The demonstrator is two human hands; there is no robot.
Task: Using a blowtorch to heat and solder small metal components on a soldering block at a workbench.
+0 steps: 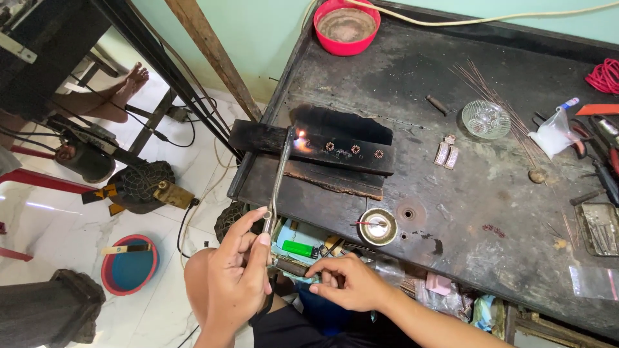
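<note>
**A:** So the torch [278, 173] is gripped near its lower end by the left hand [240, 274], fingers curled round the thin metal tube, thumb pressed along it. The tip is out over the charred block [309, 147] at the near-left edge of the worktop [451, 193], where a small flame [300, 140] is seen next to a row of little copper rings [353, 150].

**B:** Yeah, the tube looks stiff and light, so it can be steered from the back end like a pencil. The front end should be counted as hot; the grip is best kept low where it is now.

**A:** And the right hand [348, 283]?

**B:** Down below the worktop's edge, fingers bent and pinched on something dark near a green lighter [298, 248]. What exactly is pinched can't be made out.

**A:** The rings?

**B:** Tiny, thin, probably easily bent and easily blown off the block. They'd be better picked up with tweezers than with fingers, and only once cooled.

**A:** A small round metal dish [378, 226] is sat just right of the torch grip, near the edge. Could be knocked, I reckon.
</note>
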